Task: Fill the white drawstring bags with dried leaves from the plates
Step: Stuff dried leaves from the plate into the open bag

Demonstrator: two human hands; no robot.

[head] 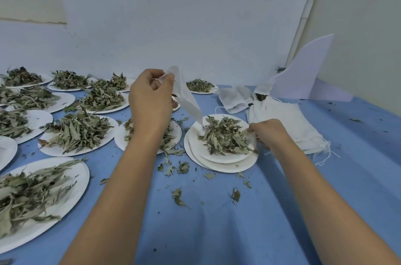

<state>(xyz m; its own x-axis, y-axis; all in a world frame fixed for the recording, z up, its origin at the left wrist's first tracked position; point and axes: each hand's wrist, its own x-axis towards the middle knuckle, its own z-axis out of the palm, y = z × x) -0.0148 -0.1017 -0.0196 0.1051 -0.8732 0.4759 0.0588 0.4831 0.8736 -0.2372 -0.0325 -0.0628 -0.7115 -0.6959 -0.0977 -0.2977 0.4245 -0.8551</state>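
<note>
Two hands at work. Left hand (152,99) pinches a raised white bag (187,95) by its top. Right hand (269,132) fingers curl round leaves (225,134) at the plate (217,166) edge.

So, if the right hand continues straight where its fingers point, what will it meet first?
Probably the pile of dried grey-green leaves on the stacked white paper plates; the right hand seems to touch its edge.
</note>
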